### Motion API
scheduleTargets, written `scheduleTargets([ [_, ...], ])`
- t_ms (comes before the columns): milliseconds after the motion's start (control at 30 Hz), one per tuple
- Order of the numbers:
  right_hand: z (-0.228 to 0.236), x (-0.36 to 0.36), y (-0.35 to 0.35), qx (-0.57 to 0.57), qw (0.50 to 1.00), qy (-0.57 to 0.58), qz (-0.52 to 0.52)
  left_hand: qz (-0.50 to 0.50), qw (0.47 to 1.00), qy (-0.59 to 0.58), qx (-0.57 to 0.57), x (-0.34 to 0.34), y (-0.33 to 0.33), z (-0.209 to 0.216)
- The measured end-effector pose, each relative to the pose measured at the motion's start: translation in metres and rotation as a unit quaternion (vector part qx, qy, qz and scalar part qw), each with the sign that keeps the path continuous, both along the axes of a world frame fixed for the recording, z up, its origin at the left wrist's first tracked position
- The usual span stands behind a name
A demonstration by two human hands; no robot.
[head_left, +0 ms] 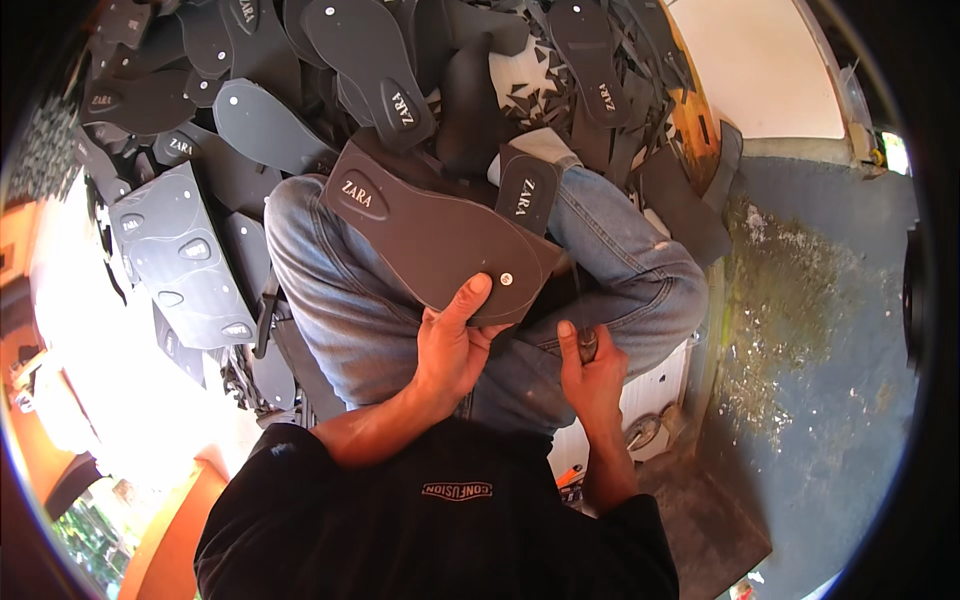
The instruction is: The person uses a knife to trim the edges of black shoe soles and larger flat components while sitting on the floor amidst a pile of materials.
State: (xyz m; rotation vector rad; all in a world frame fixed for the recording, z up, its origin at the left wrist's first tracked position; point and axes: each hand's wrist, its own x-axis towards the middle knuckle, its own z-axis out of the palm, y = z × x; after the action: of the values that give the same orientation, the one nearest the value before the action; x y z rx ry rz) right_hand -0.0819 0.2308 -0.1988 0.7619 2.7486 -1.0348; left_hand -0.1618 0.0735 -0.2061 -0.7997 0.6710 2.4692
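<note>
My left hand (450, 345) grips the near right corner of a dark grey foam sheet (440, 235), thumb on top and fingers underneath. A sandal sole outline runs along the sheet, with a raised oval pad at the far left end and a small white round sticker near my thumb. My right hand (592, 375) is closed around a short brownish tool handle (587, 344), just right of the sheet. The working end of that tool cannot be made out against the dark background. Beyond the sheet, a smaller dark foam piece (526, 192) with a printed pad rests by my right leg.
Many cut soles (365, 65) lie heaped beyond my crossed legs, among black offcuts (525, 90). At left is a grey sheet (185, 260) with several pads. A wooden piece (695, 120) stands at far right, beside a stained blue-grey floor (810, 330).
</note>
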Motion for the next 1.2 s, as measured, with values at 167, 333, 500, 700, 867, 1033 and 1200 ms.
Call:
scheduleTargets([
  [167, -0.007, 0.019, -0.008, 0.005, 0.999, 0.049, 0.002, -0.011, 1.0, -0.009, 0.003, 0.011, 0.0, -0.002],
  [333, -0.004, 0.026, -0.01, 0.014, 0.998, -0.06, 0.019, -0.026, 1.0, -0.006, 0.005, 0.019, -0.009, -0.012],
  [500, -0.012, 0.021, -0.017, 0.008, 0.995, -0.066, 0.08, -0.054, 0.998, 0.023, -0.02, 0.03, -0.027, -0.026],
  [700, -0.024, -0.057, -0.028, -0.077, 0.981, -0.006, 0.176, -0.037, 0.998, 0.008, -0.053, 0.038, -0.042, -0.023],
  [867, -0.021, -0.071, -0.024, -0.486, 0.865, -0.112, -0.054, -0.094, 0.995, -0.003, -0.035, 0.042, -0.057, -0.025],
  [1033, -0.008, -0.044, -0.049, -0.446, 0.887, -0.112, 0.05, -0.055, 0.991, -0.027, -0.12, 0.01, -0.083, -0.022],
  [1200, -0.005, -0.007, -0.053, -0.429, 0.895, -0.085, 0.093, -0.097, 0.977, 0.025, -0.19, -0.075, -0.117, -0.023],
])
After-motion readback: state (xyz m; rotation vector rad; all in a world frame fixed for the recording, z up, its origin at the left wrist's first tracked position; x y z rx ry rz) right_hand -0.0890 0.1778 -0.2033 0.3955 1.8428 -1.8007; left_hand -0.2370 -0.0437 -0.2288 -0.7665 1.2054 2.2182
